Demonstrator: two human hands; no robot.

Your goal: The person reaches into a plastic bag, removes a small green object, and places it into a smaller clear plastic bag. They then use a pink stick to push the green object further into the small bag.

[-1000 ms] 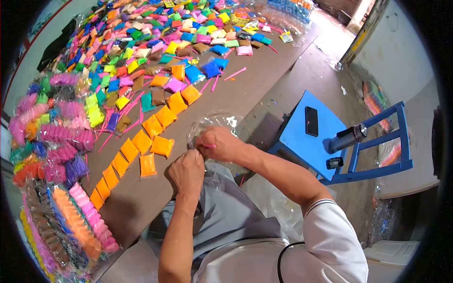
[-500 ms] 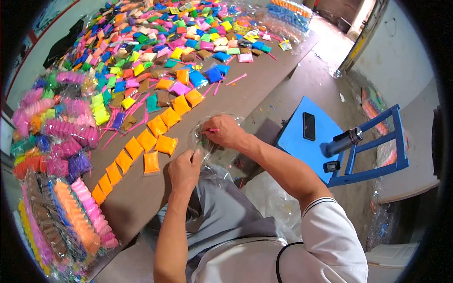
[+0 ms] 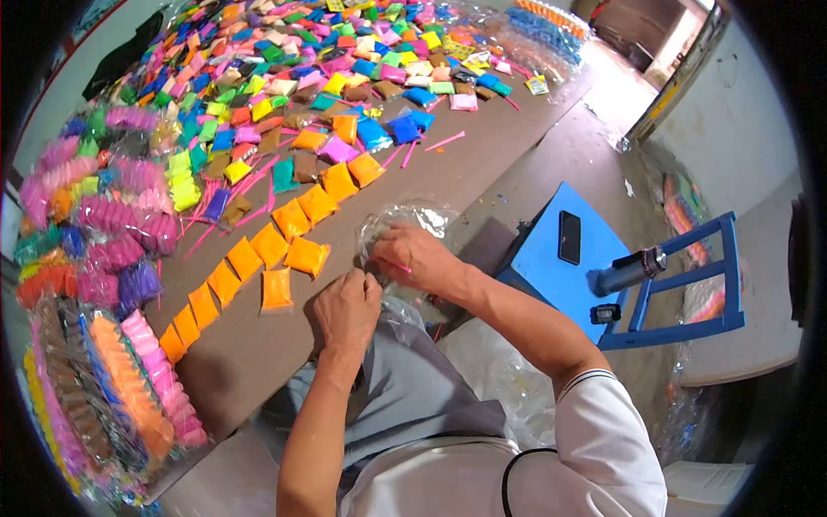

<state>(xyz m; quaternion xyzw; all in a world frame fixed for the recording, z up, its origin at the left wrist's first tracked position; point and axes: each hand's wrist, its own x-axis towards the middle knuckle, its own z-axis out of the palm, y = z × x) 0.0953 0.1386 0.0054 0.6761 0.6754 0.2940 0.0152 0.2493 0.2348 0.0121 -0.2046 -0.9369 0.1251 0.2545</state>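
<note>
At the table's edge, my right hand (image 3: 415, 257) is closed, a thin pink stick (image 3: 405, 268) showing at its fingers. A clear plastic bag (image 3: 422, 215) is bunched around and behind that hand. My left hand (image 3: 347, 308) is closed beside it, fingers curled, close to the same plastic; what it pinches is too small to make out. Left of the hands, orange packets run in a slanting row on the table, with one orange packet (image 3: 276, 289) and another (image 3: 307, 257) lying just below the row.
A big heap of colourful packets (image 3: 284, 60) covers the back of the brown table (image 3: 431, 177). Bundled packet strips (image 3: 129, 379) lie at the left. On the right, a blue chair (image 3: 551, 250) holds a phone (image 3: 569, 237), a dark flask (image 3: 631, 269) and a small black object (image 3: 605, 314).
My hands have come closer together, the right turned more knuckles-up and lower. More of the clear bag shows behind it. The whole view has shifted slightly.
</note>
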